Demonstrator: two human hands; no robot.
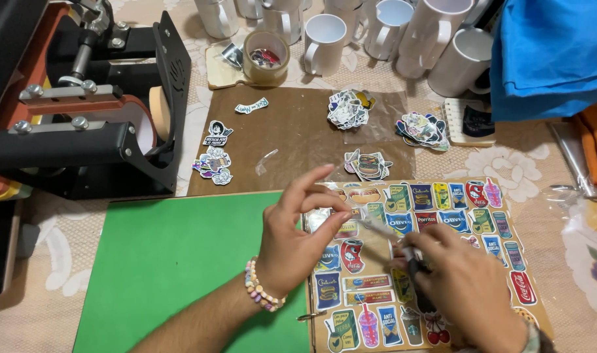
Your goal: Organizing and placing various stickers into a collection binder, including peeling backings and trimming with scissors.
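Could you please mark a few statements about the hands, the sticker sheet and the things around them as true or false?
1. The right hand holds a dark tool over the sticker sheet. True.
2. The left hand wears a beaded bracelet at the wrist. True.
3. The green sheet lies to the right of the sticker sheet. False: it lies to its left.
4. The white mugs stand along the near edge of the table. False: they stand at the far side.
5. A roll of tape stands near the mugs. True.
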